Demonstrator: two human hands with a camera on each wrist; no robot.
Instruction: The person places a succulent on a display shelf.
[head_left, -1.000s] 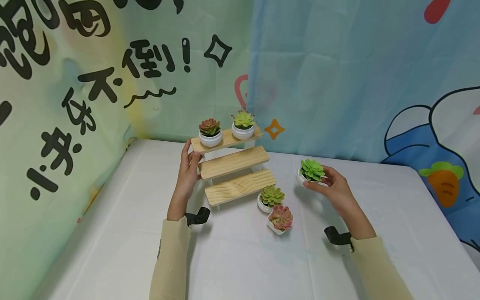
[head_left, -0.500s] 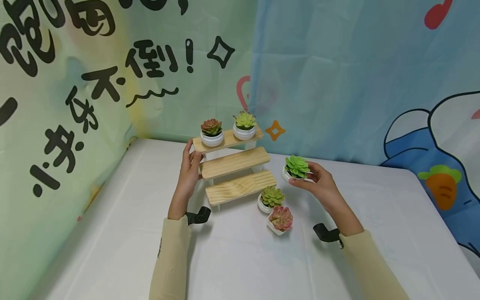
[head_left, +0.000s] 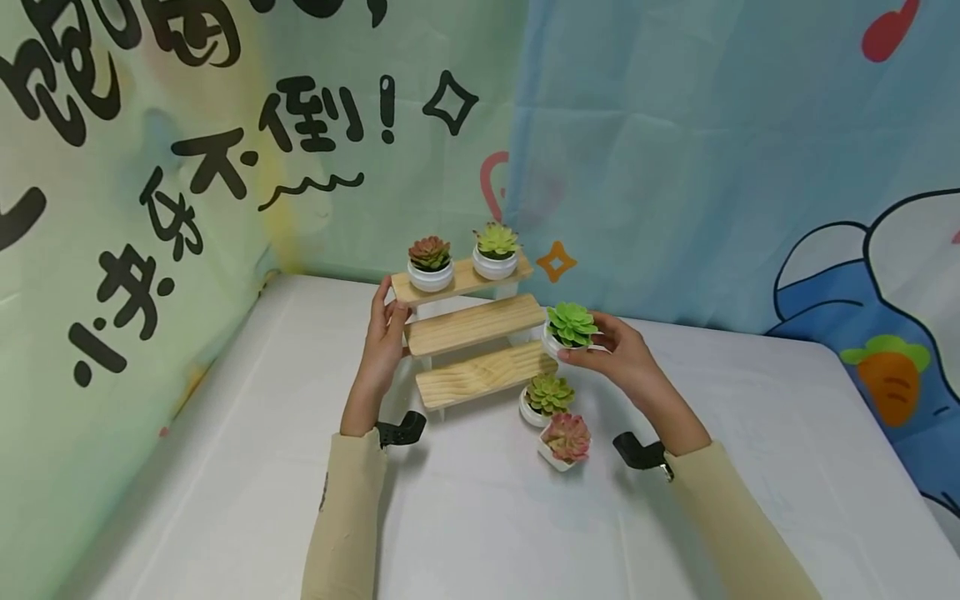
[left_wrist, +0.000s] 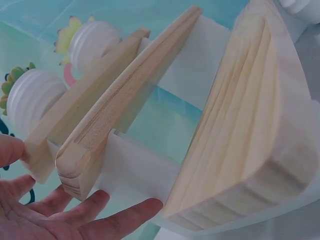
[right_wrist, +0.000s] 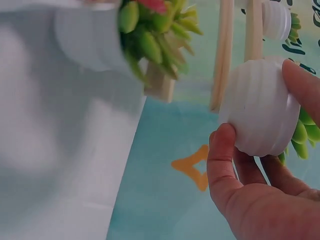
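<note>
My right hand [head_left: 622, 354] holds a white round pot with a bright green artificial succulent [head_left: 572, 325]. The pot is in the air at the right end of a three-tier wooden plant stand [head_left: 480, 321], close to the lower two planks. In the right wrist view, thumb and fingers grip the ribbed white pot [right_wrist: 260, 107]. My left hand [head_left: 382, 337] holds the left end of the stand by the top plank, its fingers spread against the white side panel [left_wrist: 135, 170]. On the top plank stand a reddish succulent [head_left: 430, 262] and a yellow-green succulent [head_left: 496, 250].
By the stand's front right corner, a yellow-green potted succulent [head_left: 547, 398] and a pink succulent in an angular white pot [head_left: 566, 440] stand close together on the white-covered table [head_left: 480, 525]. Printed cloth backdrops [head_left: 637, 167] rise behind the table and along its left.
My right hand has carried the bright green succulent leftward to the stand's right end. The left hand stays on the stand; the view has shifted slightly.
</note>
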